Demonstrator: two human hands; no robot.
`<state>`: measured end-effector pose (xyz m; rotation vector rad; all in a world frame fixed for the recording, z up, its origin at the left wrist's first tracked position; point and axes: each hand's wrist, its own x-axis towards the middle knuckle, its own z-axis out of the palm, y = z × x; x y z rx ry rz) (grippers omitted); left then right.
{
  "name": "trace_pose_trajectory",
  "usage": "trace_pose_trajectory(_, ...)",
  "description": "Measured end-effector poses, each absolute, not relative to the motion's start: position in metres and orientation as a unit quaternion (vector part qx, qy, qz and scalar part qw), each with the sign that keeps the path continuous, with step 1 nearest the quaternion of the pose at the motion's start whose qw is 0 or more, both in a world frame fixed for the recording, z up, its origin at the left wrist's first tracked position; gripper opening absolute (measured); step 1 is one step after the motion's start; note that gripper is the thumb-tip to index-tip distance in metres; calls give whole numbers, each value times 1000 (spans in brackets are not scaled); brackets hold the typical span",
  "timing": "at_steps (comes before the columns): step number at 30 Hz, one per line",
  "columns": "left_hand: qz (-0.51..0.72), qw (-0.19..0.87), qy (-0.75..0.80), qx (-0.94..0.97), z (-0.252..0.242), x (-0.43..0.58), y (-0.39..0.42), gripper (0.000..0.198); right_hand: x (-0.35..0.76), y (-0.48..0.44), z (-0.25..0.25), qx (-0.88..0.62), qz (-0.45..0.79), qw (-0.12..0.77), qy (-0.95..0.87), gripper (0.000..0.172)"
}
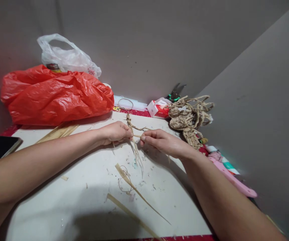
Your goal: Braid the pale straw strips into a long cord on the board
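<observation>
My left hand is closed on a small braided piece of dried straw, whose knotted top sticks up past the fingers. Loose strands trail from it down toward the board. Between the two hands a thin straw strand runs taut, its right end pinched by the thumb and fingers of my right hand. A twisted cord leads off from the braid behind the right hand. Two flat straw strips and a thin wire-like loop lie on the white board in front of me.
A red plastic bag fills the back left, with a white bag behind it. Bundled straw cords and pliers sit back right. A phone lies at left, a pink plastic thing at right. Walls enclose the back and right.
</observation>
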<state>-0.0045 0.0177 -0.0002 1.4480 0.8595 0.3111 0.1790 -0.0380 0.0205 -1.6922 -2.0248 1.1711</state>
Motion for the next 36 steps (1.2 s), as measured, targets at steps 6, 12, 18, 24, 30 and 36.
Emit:
trace_pose_trajectory(6, 132, 660, 388, 629, 0, -4, 17, 22, 185, -44, 37, -623, 159, 121, -757, 26)
trace_pose_trajectory(12, 134, 668, 378, 627, 2, -4, 15, 25, 143, -82, 42, -565, 161, 93, -804, 25)
trace_pose_trajectory(18, 137, 671, 364, 631, -2, -4, 17, 21, 112, -96, 22, -527, 233, 6, -818, 13)
trace_pose_trajectory(24, 138, 677, 359, 627, 0, -6, 17, 23, 127, -83, 30, -505, 425, 111, -743, 11)
trace_pose_trajectory(30, 125, 689, 365, 614, 2, -7, 16, 23, 171, -51, 40, -548, 526, 307, -573, 23)
trace_pose_trajectory(36, 123, 700, 358, 606, 1, -7, 18, 22, 181, -36, 25, -592, 536, 338, -498, 30)
